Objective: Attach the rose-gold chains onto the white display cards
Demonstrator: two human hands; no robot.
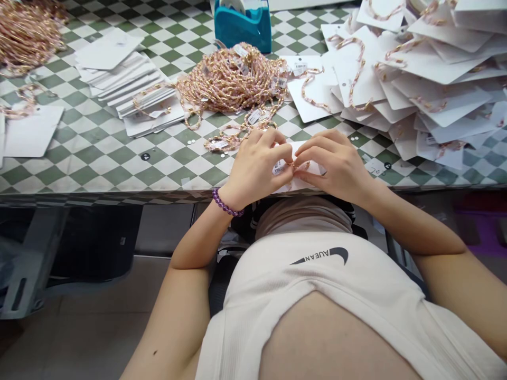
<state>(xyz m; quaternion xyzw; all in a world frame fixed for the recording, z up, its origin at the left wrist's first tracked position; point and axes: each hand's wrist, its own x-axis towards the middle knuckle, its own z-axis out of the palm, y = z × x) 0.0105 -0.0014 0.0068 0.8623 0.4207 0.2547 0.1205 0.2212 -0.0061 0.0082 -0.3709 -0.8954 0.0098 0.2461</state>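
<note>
My left hand (259, 168), with a purple bead bracelet (225, 203) on its wrist, pinches a small pink-and-gold beaded bracelet (293, 165). Facing it, my right hand (336, 162) has its thumb and fingertips closed on the same bracelet. Beneath the fingertips lies a white card (315, 168) at the table's front edge. A small printed tag (278, 167) shows by the left fingers. The fingers hide most of the bracelet and how it sits on the card. Just beyond the hands is a heap of pink-and-gold beaded bracelets (233, 79) with small tags.
A teal tape dispenser (243, 26) stands behind the heap. On the right, white cards bearing bracelets (439, 95) are piled loosely. Left of the heap is a stack of white cards (127, 87); farther left lies another bead heap (27, 34). A checkered cloth (178, 171) covers the table.
</note>
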